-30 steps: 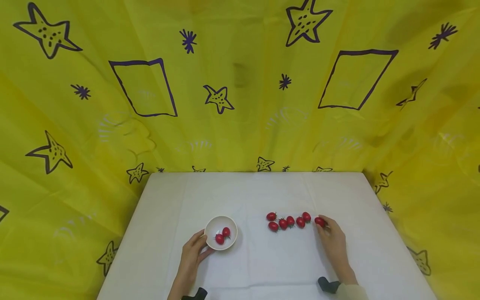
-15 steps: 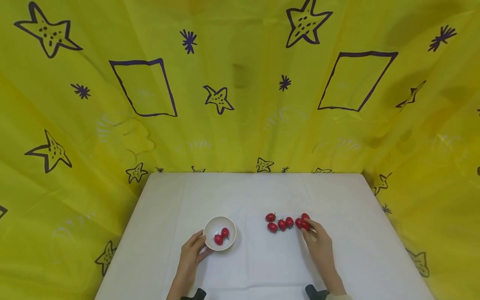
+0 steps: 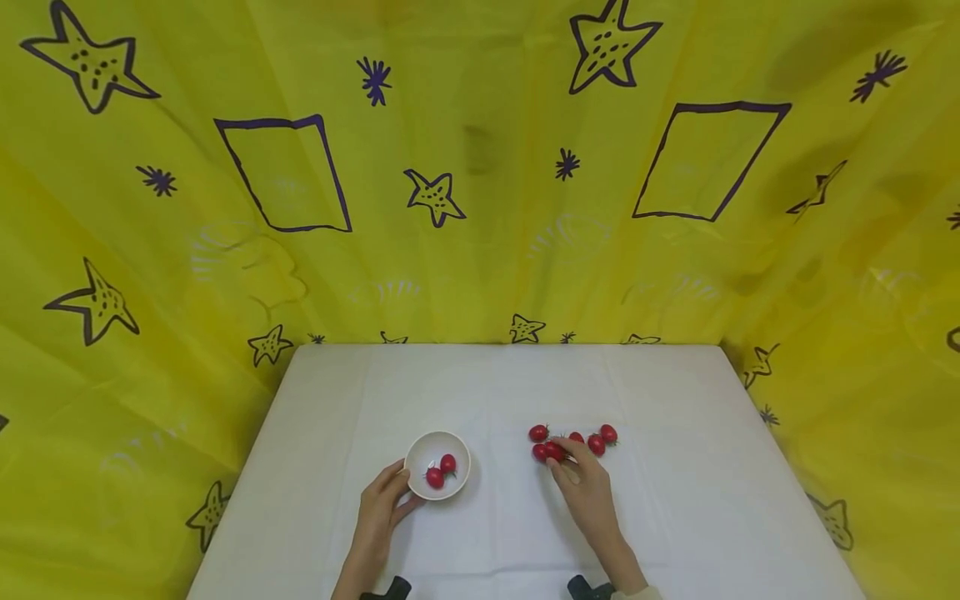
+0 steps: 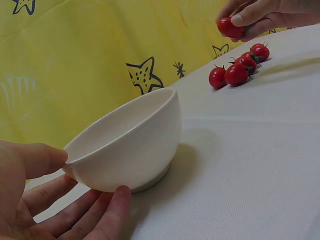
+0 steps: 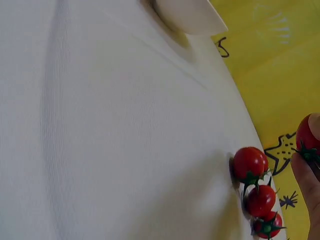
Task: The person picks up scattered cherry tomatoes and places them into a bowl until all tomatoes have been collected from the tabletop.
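Note:
My left hand (image 3: 380, 504) grips the near-left side of a white bowl (image 4: 135, 145), thumb at the rim and fingers low on its outside. Two cherry tomatoes (image 3: 441, 472) lie inside the bowl in the head view. My right hand (image 3: 587, 492) pinches one cherry tomato (image 4: 230, 28) between thumb and fingers; the left wrist view shows it raised above the cloth. Green leaves show on this tomato (image 5: 309, 142) in the right wrist view. Below and around the hand, several more cherry tomatoes (image 5: 260, 200) lie in a loose row, partly hidden by the fingers in the head view.
A white cloth (image 3: 420, 383) covers the table. Yellow curtains (image 3: 480, 250) with dark star drawings hang behind it and at both sides. Black wrist mounts (image 3: 588, 587) sit at the bottom edge of the head view.
My right hand has carried its pinched tomato leftward from the row's right end, over the other tomatoes, toward the row's left end. The left hand and bowl have stayed in place.

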A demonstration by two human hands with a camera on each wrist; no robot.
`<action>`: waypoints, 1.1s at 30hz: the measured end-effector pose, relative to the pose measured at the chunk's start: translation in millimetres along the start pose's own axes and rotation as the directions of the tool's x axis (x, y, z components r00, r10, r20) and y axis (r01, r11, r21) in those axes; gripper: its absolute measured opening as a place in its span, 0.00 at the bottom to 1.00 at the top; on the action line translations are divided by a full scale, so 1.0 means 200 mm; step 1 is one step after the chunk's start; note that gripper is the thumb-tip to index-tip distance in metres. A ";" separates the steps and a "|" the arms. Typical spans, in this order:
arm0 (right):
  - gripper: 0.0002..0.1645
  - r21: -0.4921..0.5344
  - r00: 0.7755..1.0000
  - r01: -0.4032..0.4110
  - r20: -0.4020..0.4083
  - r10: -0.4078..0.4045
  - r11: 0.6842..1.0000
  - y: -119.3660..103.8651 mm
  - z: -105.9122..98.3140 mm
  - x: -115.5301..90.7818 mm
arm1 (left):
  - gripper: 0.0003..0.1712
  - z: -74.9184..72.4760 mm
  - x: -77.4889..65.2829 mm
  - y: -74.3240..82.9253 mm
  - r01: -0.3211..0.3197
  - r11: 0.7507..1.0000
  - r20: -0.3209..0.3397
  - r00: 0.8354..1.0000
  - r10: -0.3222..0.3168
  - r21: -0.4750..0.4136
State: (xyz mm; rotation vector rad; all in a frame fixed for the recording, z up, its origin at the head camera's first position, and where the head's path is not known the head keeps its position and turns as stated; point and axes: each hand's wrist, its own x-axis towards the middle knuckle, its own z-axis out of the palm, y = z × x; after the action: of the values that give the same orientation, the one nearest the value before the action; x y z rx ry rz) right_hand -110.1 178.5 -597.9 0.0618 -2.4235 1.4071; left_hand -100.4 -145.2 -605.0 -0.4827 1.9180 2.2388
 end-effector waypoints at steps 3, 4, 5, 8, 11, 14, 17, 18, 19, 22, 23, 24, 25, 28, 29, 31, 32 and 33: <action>0.24 0.010 1.000 0.009 0.021 -0.009 1.000 -0.04 0.04 -0.01 | 0.30 0.00 0.00 -0.01 -0.008 1.000 0.004 1.000 0.008 -0.004; 0.24 0.020 1.000 0.011 0.027 -0.012 1.000 -0.05 0.05 -0.01 | 0.30 0.00 0.00 -0.01 -0.005 1.000 0.001 1.000 0.005 -0.006; 0.25 0.028 0.999 0.016 0.032 -0.017 0.999 -0.07 0.07 -0.01 | 0.30 0.00 0.01 -0.01 -0.006 1.000 0.000 1.000 0.006 -0.006; 0.24 0.062 0.998 0.044 0.042 -0.047 0.997 -0.10 0.11 -0.02 | 0.30 0.00 0.01 -0.01 -0.006 1.000 0.005 1.000 0.006 -0.006; 0.23 0.115 0.994 0.073 0.067 -0.081 0.991 -0.13 0.16 -0.03 | 0.30 0.01 0.01 -0.01 0.002 1.000 0.012 1.000 -0.002 -0.002; 0.22 0.162 0.986 0.104 0.112 -0.123 0.981 -0.14 0.22 -0.04 | 0.30 0.01 0.00 -0.01 0.008 1.000 0.016 1.000 -0.007 -0.010; 0.22 0.186 0.970 0.136 0.173 -0.169 0.973 -0.17 0.28 -0.05 | 0.30 0.02 0.00 0.01 0.007 1.000 0.017 1.000 -0.007 -0.011; 0.22 0.195 0.964 0.142 0.194 -0.180 0.970 -0.18 0.30 -0.06 | 0.30 0.02 0.00 0.01 0.005 1.000 0.019 1.000 -0.005 -0.009; 0.22 0.206 0.958 0.146 0.214 -0.190 0.968 -0.19 0.32 -0.06 | 0.29 0.02 0.00 0.02 0.003 1.000 0.020 1.000 -0.003 -0.002; 0.22 0.225 0.941 0.154 0.262 -0.212 0.962 -0.22 0.35 -0.06 | 0.29 0.02 -0.01 0.04 0.001 1.000 0.028 1.000 -0.002 0.009; 0.23 0.226 0.936 0.158 0.275 -0.219 0.961 -0.23 0.37 -0.06 | 0.29 0.03 -0.01 0.05 0.009 1.000 0.025 1.000 -0.009 0.008; 0.23 0.229 0.931 0.168 0.284 -0.230 0.959 -0.24 0.38 -0.05 | 0.29 0.03 -0.02 0.05 0.008 1.000 0.030 1.000 -0.008 0.007; 0.23 0.235 0.925 0.176 0.293 -0.242 0.956 -0.24 0.39 -0.05 | 0.29 0.02 -0.02 0.05 0.009 1.000 0.033 0.999 -0.009 0.003; 0.23 0.230 0.906 0.216 0.316 -0.283 0.949 -0.26 0.42 -0.04 | 0.30 0.01 -0.02 0.05 0.011 1.000 0.043 0.999 -0.011 -0.006; 0.22 0.224 0.899 0.237 0.318 -0.301 0.945 -0.27 0.42 -0.03 | 0.30 0.01 -0.02 0.05 0.011 1.000 0.047 0.999 -0.010 -0.008; 0.22 0.201 0.887 0.275 0.323 -0.329 0.940 -0.28 0.44 -0.03 | 0.30 0.00 -0.03 0.05 0.013 1.000 0.059 0.998 -0.012 -0.008; 0.21 0.178 0.880 0.301 0.326 -0.345 0.937 -0.28 0.45 -0.02 | 0.31 0.00 -0.03 0.04 0.012 1.000 0.064 0.998 -0.011 -0.007; 0.21 0.155 0.874 0.325 0.329 -0.359 0.933 -0.29 0.46 -0.02 | 0.31 0.00 -0.03 0.04 0.010 1.000 0.070 0.998 -0.009 -0.008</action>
State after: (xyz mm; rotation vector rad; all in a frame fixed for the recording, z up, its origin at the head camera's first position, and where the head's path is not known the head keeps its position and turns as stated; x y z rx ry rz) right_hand -119.5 71.4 -592.2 0.7939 -2.4482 1.4370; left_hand -97.5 -145.9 -595.0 -0.4079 1.8694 2.2277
